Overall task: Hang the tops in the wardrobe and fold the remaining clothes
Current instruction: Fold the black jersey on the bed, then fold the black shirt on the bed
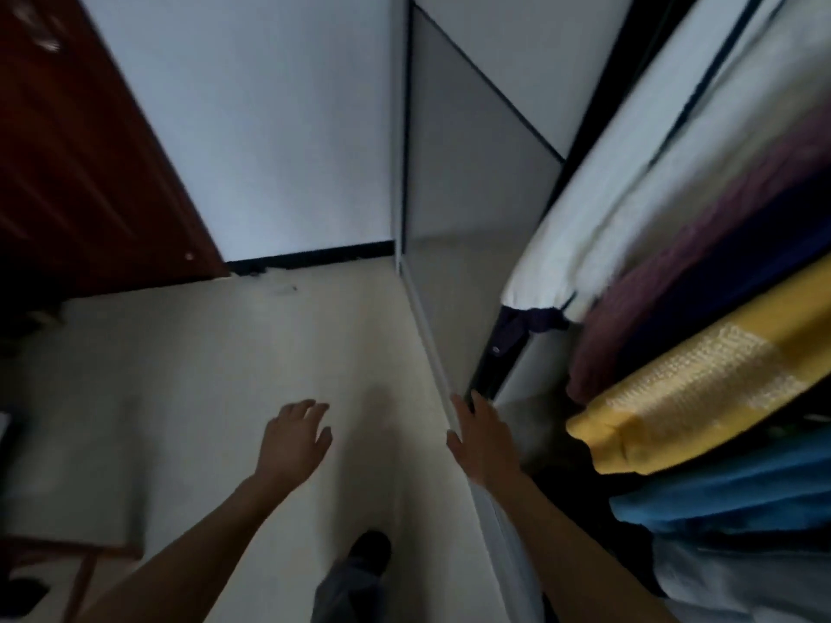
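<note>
1. Left hand (294,440): fingers spread and relaxed, holding nothing, out over the pale floor (216,375).
2. Right hand (483,436): fingers straight, nothing in the grip, laid against the edge of the wardrobe door (467,186) low down. Whether it is pressing or only touching I cannot tell; the frame is blurred.
3. Task's things: tops hang packed together inside the wardrobe at the right, namely a white top (598,204), a purple top (674,281), a yellow top (688,388) and a blue top (742,492). The hangers and rail are out of view, and no clothes for folding are in view.
4. Judged step: with neither hand carrying a garment, this reads as handling the door or turning away for the next item.
5. To do it well:
   - If the door is to slide, push with the flat palm along the track line, not inward, so the panel does not bind.
   - Watch the dark fabric (530,321) hanging near the door edge, which could get pinched.
   - Keep the fingertips off the gap between panel and frame.
6. Footing: one shoe (371,548) is close to the door's bottom track, so step wide of it.
7. A brown door (81,164) stands at the left, well apart from the hands.
</note>
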A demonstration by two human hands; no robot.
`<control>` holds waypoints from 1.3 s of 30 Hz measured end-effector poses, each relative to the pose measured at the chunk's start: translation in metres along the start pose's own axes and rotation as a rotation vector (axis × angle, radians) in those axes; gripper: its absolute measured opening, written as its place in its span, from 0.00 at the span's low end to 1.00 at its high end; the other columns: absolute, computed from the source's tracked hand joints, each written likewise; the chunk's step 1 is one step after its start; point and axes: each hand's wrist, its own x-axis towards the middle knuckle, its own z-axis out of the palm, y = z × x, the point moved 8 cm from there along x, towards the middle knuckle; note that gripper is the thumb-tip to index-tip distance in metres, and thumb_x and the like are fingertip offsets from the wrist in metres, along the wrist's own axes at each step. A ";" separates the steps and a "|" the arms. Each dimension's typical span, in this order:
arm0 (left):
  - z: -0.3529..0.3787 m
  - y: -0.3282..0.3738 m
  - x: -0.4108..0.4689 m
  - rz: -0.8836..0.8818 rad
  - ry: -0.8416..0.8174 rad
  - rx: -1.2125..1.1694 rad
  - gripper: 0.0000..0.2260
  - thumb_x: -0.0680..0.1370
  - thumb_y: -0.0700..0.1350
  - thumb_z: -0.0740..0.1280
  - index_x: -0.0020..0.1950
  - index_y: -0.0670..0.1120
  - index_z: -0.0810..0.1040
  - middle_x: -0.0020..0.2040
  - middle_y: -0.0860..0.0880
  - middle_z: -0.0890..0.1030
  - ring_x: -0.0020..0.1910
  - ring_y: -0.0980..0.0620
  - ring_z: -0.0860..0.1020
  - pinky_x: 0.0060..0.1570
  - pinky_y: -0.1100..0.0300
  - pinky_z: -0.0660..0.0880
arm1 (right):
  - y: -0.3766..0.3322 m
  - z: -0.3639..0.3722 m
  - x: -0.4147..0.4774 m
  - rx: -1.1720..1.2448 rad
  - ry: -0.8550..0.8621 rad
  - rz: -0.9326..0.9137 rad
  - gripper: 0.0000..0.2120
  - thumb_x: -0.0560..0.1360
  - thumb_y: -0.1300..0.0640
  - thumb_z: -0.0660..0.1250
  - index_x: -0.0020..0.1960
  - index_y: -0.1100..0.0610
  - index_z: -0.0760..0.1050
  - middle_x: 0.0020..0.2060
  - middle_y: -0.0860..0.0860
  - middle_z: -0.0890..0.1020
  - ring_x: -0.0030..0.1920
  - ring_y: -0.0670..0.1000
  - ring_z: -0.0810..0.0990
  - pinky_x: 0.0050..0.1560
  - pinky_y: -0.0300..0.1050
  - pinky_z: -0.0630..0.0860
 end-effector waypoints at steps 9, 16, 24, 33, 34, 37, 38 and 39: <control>-0.076 -0.128 -0.200 -0.575 0.198 -0.085 0.19 0.80 0.50 0.59 0.71 0.49 0.67 0.71 0.49 0.67 0.70 0.48 0.64 0.64 0.55 0.63 | -0.160 -0.074 -0.027 -0.120 0.052 -0.501 0.27 0.81 0.49 0.53 0.77 0.51 0.48 0.76 0.55 0.50 0.74 0.54 0.54 0.69 0.46 0.58; -0.141 -0.192 -0.334 -0.888 0.519 -0.094 0.20 0.80 0.50 0.60 0.71 0.49 0.67 0.71 0.48 0.66 0.71 0.47 0.62 0.66 0.54 0.61 | -0.327 -0.073 -0.078 -0.200 0.021 -0.892 0.27 0.81 0.49 0.53 0.77 0.50 0.50 0.76 0.54 0.49 0.74 0.53 0.52 0.69 0.46 0.56; -0.161 -0.263 -0.501 -1.193 0.687 -0.032 0.19 0.77 0.47 0.66 0.67 0.45 0.74 0.67 0.44 0.72 0.68 0.42 0.66 0.62 0.47 0.66 | -0.533 -0.024 -0.183 -0.302 -0.030 -1.273 0.26 0.80 0.49 0.55 0.76 0.50 0.53 0.76 0.55 0.52 0.74 0.56 0.54 0.69 0.50 0.58; -0.213 -0.368 -0.528 -1.144 0.728 0.066 0.23 0.76 0.48 0.65 0.71 0.46 0.67 0.74 0.44 0.63 0.73 0.43 0.60 0.66 0.46 0.63 | -0.714 0.015 -0.259 -0.193 -0.039 -1.395 0.28 0.79 0.48 0.58 0.76 0.52 0.53 0.75 0.56 0.54 0.74 0.56 0.55 0.69 0.51 0.62; -0.212 -0.384 -0.526 -1.163 0.685 0.051 0.24 0.78 0.50 0.60 0.74 0.48 0.62 0.76 0.45 0.58 0.75 0.46 0.55 0.69 0.49 0.58 | -0.726 0.020 -0.261 -0.182 -0.044 -1.375 0.29 0.79 0.47 0.58 0.76 0.52 0.52 0.75 0.56 0.55 0.73 0.56 0.56 0.68 0.51 0.63; -0.204 -0.406 -0.519 -1.220 0.563 0.082 0.26 0.80 0.53 0.56 0.76 0.49 0.55 0.77 0.47 0.54 0.76 0.48 0.51 0.71 0.49 0.54 | -0.742 0.029 -0.262 -0.190 -0.015 -1.339 0.31 0.77 0.44 0.60 0.75 0.52 0.53 0.72 0.56 0.59 0.70 0.57 0.60 0.65 0.49 0.67; -0.203 -0.411 -0.519 -1.221 0.560 0.101 0.26 0.79 0.53 0.58 0.75 0.47 0.59 0.76 0.46 0.59 0.75 0.46 0.56 0.70 0.48 0.57 | -0.749 0.031 -0.262 -0.197 0.025 -1.338 0.32 0.77 0.43 0.61 0.75 0.52 0.54 0.70 0.56 0.61 0.68 0.57 0.62 0.63 0.48 0.68; -0.206 -0.411 -0.521 -1.210 0.589 0.123 0.26 0.76 0.52 0.64 0.72 0.45 0.66 0.72 0.44 0.68 0.72 0.44 0.64 0.66 0.47 0.64 | -0.754 0.032 -0.261 -0.198 0.065 -1.334 0.32 0.76 0.43 0.61 0.75 0.52 0.55 0.68 0.55 0.63 0.66 0.56 0.64 0.61 0.47 0.70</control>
